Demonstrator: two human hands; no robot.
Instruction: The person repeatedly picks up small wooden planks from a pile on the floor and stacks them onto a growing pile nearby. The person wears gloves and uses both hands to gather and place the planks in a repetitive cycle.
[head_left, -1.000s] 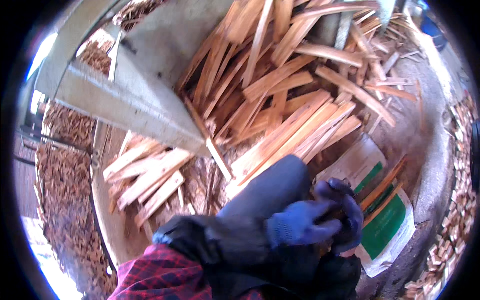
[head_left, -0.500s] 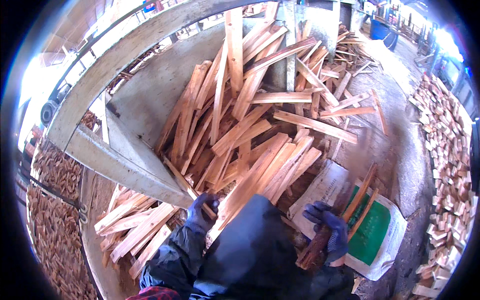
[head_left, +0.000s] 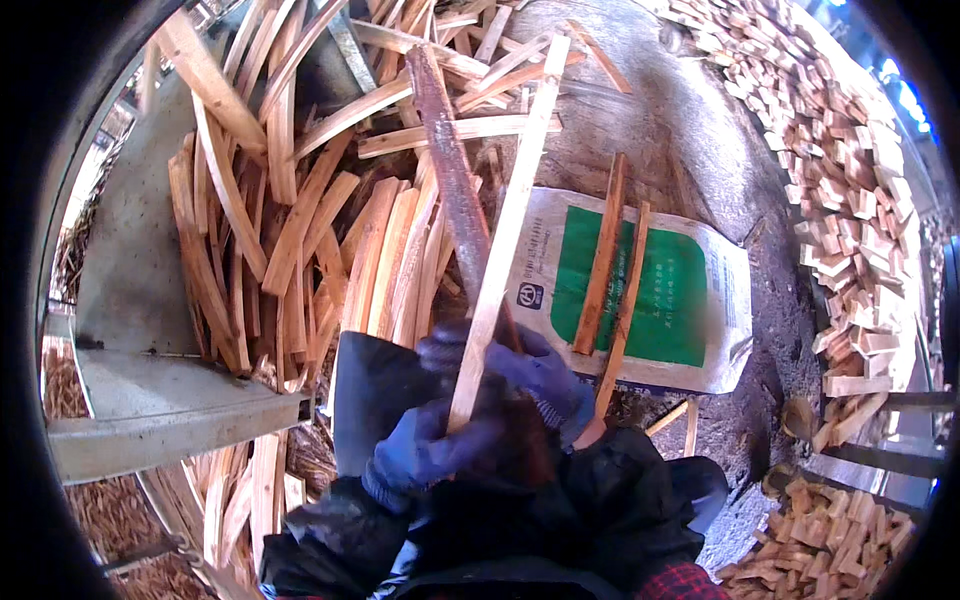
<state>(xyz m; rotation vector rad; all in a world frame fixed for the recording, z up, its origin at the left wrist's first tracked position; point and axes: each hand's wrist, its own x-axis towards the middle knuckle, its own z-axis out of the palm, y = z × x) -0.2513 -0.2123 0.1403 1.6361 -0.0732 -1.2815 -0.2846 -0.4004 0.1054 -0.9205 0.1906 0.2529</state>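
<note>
In front of my body both hands are close together in blue-purple knit gloves. My left hand (head_left: 425,450) is closed around the lower end of a long pale wood strip (head_left: 518,205), which slants up and away to the right. Just right of it, my right hand (head_left: 540,370) grips a darker wood strip with bark (head_left: 450,165), which crosses behind the pale one. Its lower end is hidden by the gloves and blurred. To the right, two brown wood strips (head_left: 603,260) lie side by side on a flat white and green sack (head_left: 725,300).
A heap of loose wood strips (head_left: 300,200) leans in a grey metal frame (head_left: 180,420) on the left. More strips lie below the frame's rail. Along the right runs a stack of short cut wood pieces (head_left: 840,200), with another pile (head_left: 820,545) at lower right.
The view has swung to the right. My hands have come together, the bark-covered strip now raised in my right. The pale strip in my left hand now stands out in front of it.
</note>
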